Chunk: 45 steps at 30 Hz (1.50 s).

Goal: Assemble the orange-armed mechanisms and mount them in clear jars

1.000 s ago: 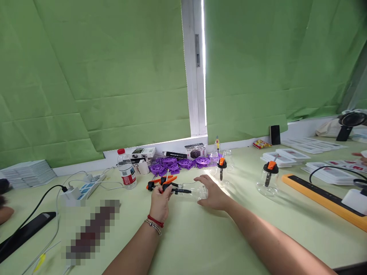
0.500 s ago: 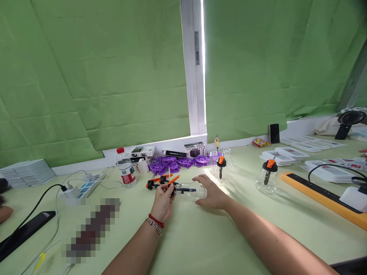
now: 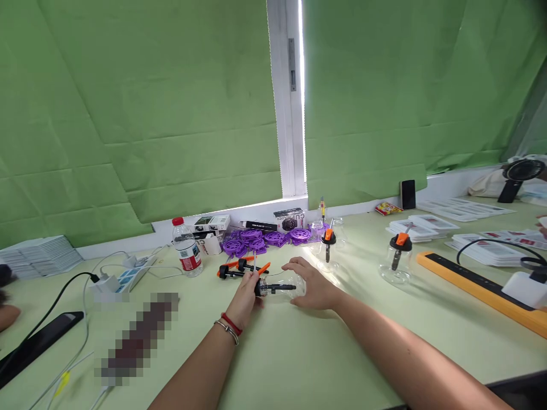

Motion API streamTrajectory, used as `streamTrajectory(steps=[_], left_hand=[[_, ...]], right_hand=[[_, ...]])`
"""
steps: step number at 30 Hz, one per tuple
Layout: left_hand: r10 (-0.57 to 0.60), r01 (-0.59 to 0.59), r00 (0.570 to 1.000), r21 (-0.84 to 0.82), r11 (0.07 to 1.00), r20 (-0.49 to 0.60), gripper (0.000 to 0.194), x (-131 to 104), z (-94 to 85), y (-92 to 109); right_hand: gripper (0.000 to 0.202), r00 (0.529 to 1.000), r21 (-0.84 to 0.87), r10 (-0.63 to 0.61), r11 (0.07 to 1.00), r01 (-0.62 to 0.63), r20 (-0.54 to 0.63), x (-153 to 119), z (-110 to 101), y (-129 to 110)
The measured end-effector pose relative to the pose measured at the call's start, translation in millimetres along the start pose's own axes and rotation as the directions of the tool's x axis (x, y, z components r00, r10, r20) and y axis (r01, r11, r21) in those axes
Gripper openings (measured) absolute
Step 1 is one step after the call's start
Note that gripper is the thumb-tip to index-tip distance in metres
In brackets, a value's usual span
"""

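Observation:
My left hand (image 3: 243, 297) is closed around the black cap (image 3: 257, 287) of a clear glass bottle (image 3: 282, 295). The bottle lies sideways just over the table, and the cap's dark tube reaches inside it. An orange lever (image 3: 265, 267) shows beside my left fingers. My right hand (image 3: 315, 286) curves around the bottle's base end, thumb and fingers on either side of the glass. Behind my left hand lie black pump tops (image 3: 231, 272) with orange levers. Two similar glass bottles with black-and-orange tops stand to the right, one nearer (image 3: 395, 274) and one farther back (image 3: 328, 249).
Purple plastic parts (image 3: 251, 242) and small boxes (image 3: 290, 220) line the wall. A red-capped water bottle (image 3: 188, 253) stands at left. An orange power strip (image 3: 478, 290), paper stacks (image 3: 421, 226) and a handheld fan (image 3: 519, 173) are at right. Cables (image 3: 88, 324) cross the left side.
My left hand has turned slightly around the cap, and the orange lever sits differently beside it. My right hand stays at the bottle's base. The view has shifted a little.

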<state>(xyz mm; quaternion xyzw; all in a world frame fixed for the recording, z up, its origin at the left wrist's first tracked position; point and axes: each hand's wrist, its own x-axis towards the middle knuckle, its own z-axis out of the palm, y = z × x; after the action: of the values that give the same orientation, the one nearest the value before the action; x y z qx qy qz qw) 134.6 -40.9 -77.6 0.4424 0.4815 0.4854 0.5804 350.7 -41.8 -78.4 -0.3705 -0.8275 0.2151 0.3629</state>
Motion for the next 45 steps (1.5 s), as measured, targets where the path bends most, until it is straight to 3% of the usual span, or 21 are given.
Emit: streamTrajectory(steps=[3,10,18,35,41,45], left_hand=[[0.007,0.009,0.997,0.204,0.979,-0.075,0.033,-5,2.9,4],[-0.096,0.123,0.991,0.326,0.937,-0.097,0.048,-8,4.8,10],[-0.126,0.116,0.992,0.222,0.968,0.033,0.054,-4,1.8,4],[-0.069,0.067,0.998,0.161,0.985,0.007,0.049,-4,-0.5,10],[-0.12,0.115,0.992,0.146,0.983,0.026,0.05,-2,-9.0,15],[-0.144,0.14,0.989,0.109,0.984,0.031,0.054,0,-15.9,18]], right_hand=[[0.076,1.0,-0.031,-0.024,0.999,0.024,-0.012,0,2,1],[0.08,0.997,-0.063,-0.067,0.996,0.064,-0.044,1,5,3],[0.077,0.989,-0.075,-0.144,0.987,0.14,-0.044,2,1,7],[0.072,0.965,-0.227,-0.256,0.945,0.238,-0.056,7,1,-4],[0.086,0.983,-0.198,-0.183,0.962,0.186,0.035,21,-8,-15],[0.095,0.998,-0.081,-0.065,0.994,0.066,0.016,26,-10,-21]])
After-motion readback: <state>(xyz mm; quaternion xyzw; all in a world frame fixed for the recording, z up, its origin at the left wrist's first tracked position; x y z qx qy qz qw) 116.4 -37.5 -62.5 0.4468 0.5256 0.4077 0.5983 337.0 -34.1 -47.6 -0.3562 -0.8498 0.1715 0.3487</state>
